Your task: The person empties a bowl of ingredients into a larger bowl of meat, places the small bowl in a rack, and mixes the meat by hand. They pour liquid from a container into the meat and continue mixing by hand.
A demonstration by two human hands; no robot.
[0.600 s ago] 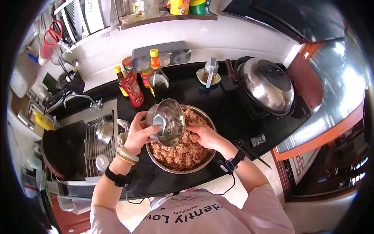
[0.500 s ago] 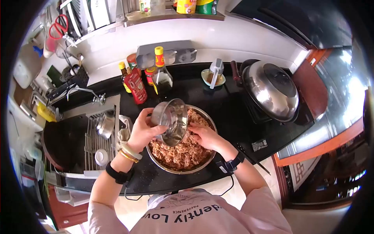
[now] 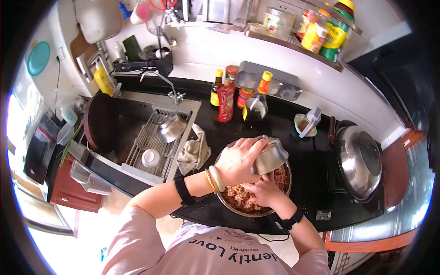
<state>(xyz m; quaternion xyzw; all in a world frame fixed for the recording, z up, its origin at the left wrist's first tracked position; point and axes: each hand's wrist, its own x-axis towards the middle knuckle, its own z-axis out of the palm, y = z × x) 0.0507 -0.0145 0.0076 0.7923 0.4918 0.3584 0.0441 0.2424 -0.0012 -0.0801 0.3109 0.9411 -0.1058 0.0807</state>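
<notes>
My left hand (image 3: 240,160) grips a small metal bowl (image 3: 273,156), tipped over on its side above a large metal bowl (image 3: 289,179). Minced meat (image 3: 239,198) fills the large bowl. Just below the small bowl, my right hand (image 3: 268,193) reaches into the meat with its fingers apart. Some of its fingertips are hidden by the meat and the small bowl. The inside of the small bowl faces away from view.
Left of the bowl lie a crumpled cloth (image 3: 194,151) and a sink with a drying rack (image 3: 145,137). Behind stand a red squeeze bottle (image 3: 225,101) and a yellow-capped bottle (image 3: 256,103). A lidded wok (image 3: 360,160) sits at the right, near a small dish (image 3: 302,124).
My left hand has turned the small bowl over, so its outside now shows. My right hand has moved lower in the meat. The head view has swung to the left.
</notes>
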